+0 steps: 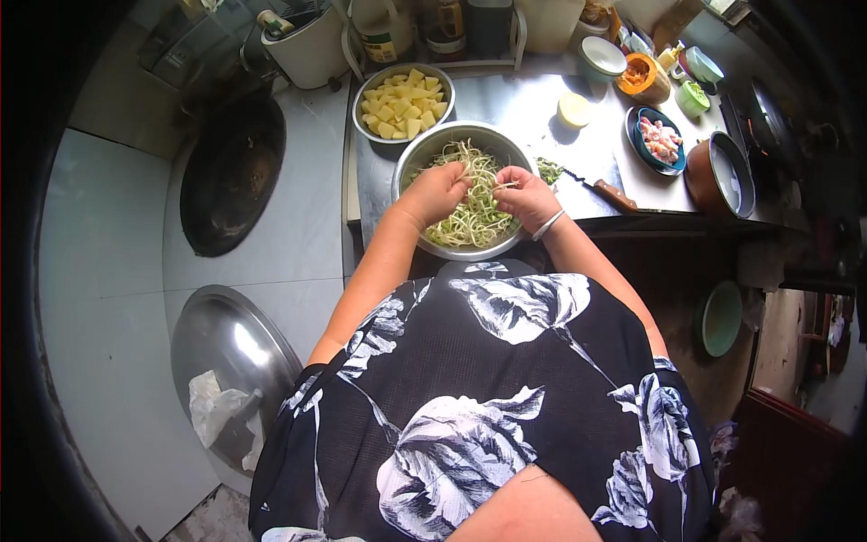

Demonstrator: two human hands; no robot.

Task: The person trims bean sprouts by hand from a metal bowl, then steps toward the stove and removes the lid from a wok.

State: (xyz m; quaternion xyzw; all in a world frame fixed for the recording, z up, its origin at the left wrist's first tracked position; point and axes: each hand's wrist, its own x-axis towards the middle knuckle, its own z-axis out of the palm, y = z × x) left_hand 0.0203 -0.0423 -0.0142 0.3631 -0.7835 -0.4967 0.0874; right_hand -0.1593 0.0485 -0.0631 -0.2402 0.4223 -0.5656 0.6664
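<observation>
A large metal bowl (404, 163) at the counter's front edge is full of bean sprouts (474, 221), pale stems with some green. My left hand (435, 192) is over the left side of the bowl, fingers pinched on sprouts. Across from it, my right hand (527, 199) pinches a thin sprout between thumb and fingertips, with a light bangle on the wrist. Just behind the bowl stands a smaller metal bowl of cut potato chunks (404, 104). To the right of the big bowl lies a small heap of green trimmings (548, 170).
A knife (614, 194) lies near the counter edge on the right. Beyond it are a plate of raw meat (659, 140), a brown pot (720, 176), a cut pumpkin (639, 76) and small bowls. At left are a wok (233, 176) and a metal lid (230, 334).
</observation>
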